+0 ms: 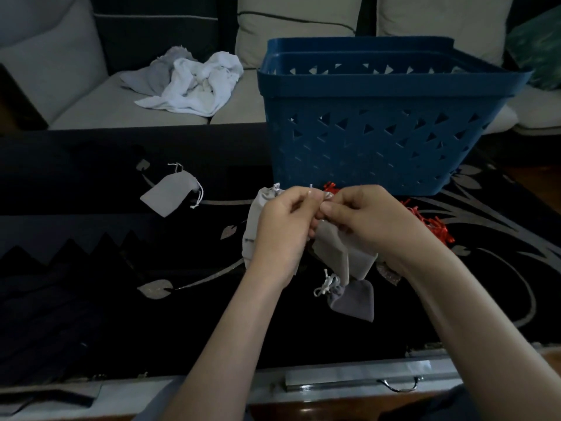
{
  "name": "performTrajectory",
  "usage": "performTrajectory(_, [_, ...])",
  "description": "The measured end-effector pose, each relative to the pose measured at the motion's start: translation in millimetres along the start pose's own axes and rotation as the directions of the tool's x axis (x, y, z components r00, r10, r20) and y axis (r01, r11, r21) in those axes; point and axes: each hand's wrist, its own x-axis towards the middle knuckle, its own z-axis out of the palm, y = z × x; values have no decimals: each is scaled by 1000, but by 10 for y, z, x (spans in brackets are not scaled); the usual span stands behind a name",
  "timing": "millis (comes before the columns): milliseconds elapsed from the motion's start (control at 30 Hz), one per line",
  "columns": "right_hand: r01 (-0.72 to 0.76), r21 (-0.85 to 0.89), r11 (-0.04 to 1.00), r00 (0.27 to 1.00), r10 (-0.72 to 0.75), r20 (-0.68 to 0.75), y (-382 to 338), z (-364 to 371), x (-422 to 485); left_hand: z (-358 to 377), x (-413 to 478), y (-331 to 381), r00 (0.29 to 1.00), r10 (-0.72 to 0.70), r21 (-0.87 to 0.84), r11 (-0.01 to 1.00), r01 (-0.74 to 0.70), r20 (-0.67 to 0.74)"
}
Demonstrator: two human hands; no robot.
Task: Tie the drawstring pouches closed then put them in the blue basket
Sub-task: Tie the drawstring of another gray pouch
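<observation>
**Head view: both hands pinching the cord of a raised grey pouch in front of the blue basket**

Head camera. The left hand [280,229] and right hand [368,221] meet above a dark cloth with silver leaf pattern [158,288]. Each hand has thumb and forefinger closed on the white drawstring [317,196] at the point where the fingertips of the two hands touch. The held pouch [340,253], light grey, hangs directly below and between the hands, its mouth hidden behind the fingers and its body tilted toward the right wrist. A second grey pouch [253,220] lies partly behind the left hand, touching its back. A darker grey pouch [353,300], cord bunched at its neck, rests on the cloth just below the held one, between the two forearms. A fourth pouch [170,192] lies well apart to the left, its cord loose. Red strings [431,221] show beyond the right hand, near the foot of the blue basket [379,141], which stands just behind the hands; its interior cannot be seen. A white crumpled cloth [197,83] lies on the sofa [91,107] behind.
</observation>
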Motion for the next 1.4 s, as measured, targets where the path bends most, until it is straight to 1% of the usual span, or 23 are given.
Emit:
performTrajectory(100, [-14, 35, 999, 1000, 15, -13, 4, 6, 5, 5, 3, 23, 999, -40, -135, 990, 43, 27])
performTrajectory(233, [-27, 218, 976, 999, 17, 51, -45, -12, -21, -13, 37, 50, 991, -96, -300, 947, 119, 90])
performTrajectory(300, [-18, 269, 963, 999, 6, 45, -68, 15, -45, -14, 55, 66, 990, -115, -387, 911, 139, 86])
performTrajectory(333, [-13, 263, 965, 1000, 6, 28, -68, 38, -53, -16, 65, 70, 991, -115, -419, 898, 134, 72])
performTrajectory(400, [8, 181, 984, 999, -2, -35, -61, 87, -67, -13, 80, 55, 994, -98, -435, 894, 108, 45])
performTrajectory(533, [72, -38, 997, 966, -79, -245, -42, 162, -42, 7, 69, 9, 999, -25, -379, 925, 37, 38])
performTrajectory(600, [88, -94, 992, 954, -111, -280, -53, 178, -45, 9, 59, 2, 999, -20, -374, 927, 31, 31])
performTrajectory(667, [95, -98, 991, 957, -118, -266, -62, 167, -44, -15, 65, 7, 999, -28, -387, 921, 42, 40])
performTrajectory(700, [82, -63, 995, 965, -95, -243, -64, 144, -40, -29, 72, 11, 998, -35, -400, 915, 53, 54])
performTrajectory(767, [23, 115, 993, 991, -7, -135, -71, 87, -35, -57, 95, 28, 995, -43, -427, 901, 77, 89])
performTrajectory(833, [-66, 335, 940, 998, 66, 12, -84, 34, -29, -67, 117, 42, 992, -47, -440, 893, 93, 116])
performTrajectory(900, [-129, 450, 884, 991, 94, 100, -84, -16, -21, -80, 126, 46, 987, -33, -437, 894, 101, 159])
performTrajectory(967, [-160, 456, 875, 985, 112, 129, -49, -79, -16, -98, 135, 61, 977, 6, -370, 926, 75, 215])
performTrajectory(1067, [-146, 322, 935, 989, 125, 84, 42, -170, -13, -107, 141, 58, 966, 39, -100, 995, -13, 255])
performTrajectory(1133, [-118, 258, 959, 993, 109, 53, 79, -194, -7, -122, 158, 54, 966, 39, 53, 997, -54, 256])
performTrajectory(1167, [-106, 224, 969, 994, 99, 44, 100, -198, -2, -127, 165, 48, 966, 40, 101, 993, -68, 256])
performTrajectory(1233, [-86, 139, 987, 996, 82, 29, 121, -200, 12, -147, 189, 40, 962, 73, 212, 968, -131, 263])
performTrajectory(1300, [-63, 30, 998, 998, 63, -1, 130, -204, 23, -140, 197, 28, 955, 131, 336, 916, -220, 267])
performTrajectory(1400, [-21, -181, 983, 996, 5, -89, 126, -168, 18, -78, 156, 22, 940, 247, 523, 783, -337, 237])
